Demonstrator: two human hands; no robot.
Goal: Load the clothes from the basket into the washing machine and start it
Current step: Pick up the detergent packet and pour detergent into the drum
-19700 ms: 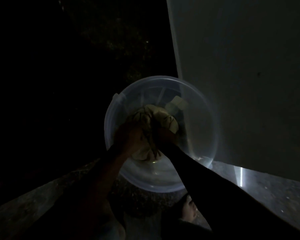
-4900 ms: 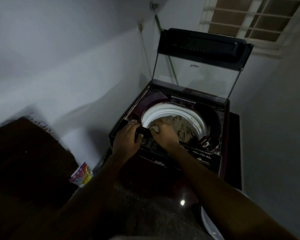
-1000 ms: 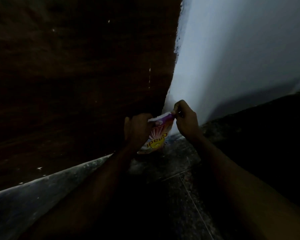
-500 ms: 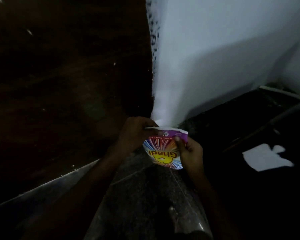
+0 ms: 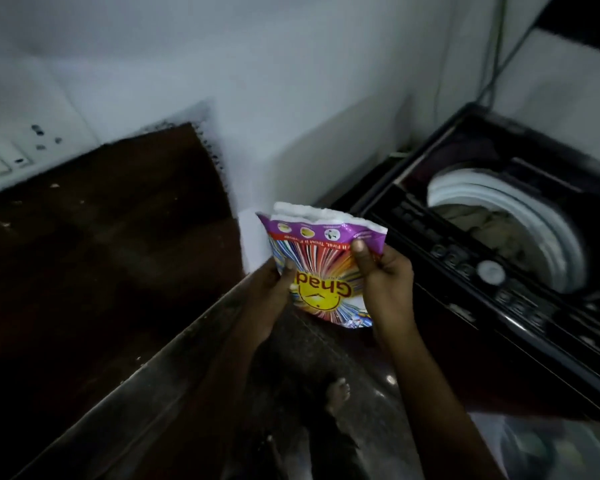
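Washing machine (image 5: 465, 261) open, clothes (image 5: 492, 230) inside; left hand (image 5: 267, 289), right hand (image 5: 385, 278) both grip "Ghad…" detergent pouch (image 5: 323, 271)

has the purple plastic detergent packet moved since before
Yes: the packet is lifted off the dark floor, held by left hand and right hand, nearer the washing machine.

The detergent packet (image 5: 326, 271) reads "Ghad" in red, upside down (the left hand (image 5: 271, 292) covers what follows). Its small red-band line and the washing machine's control panel (image 5: 465, 265) markings are too blurred to read.
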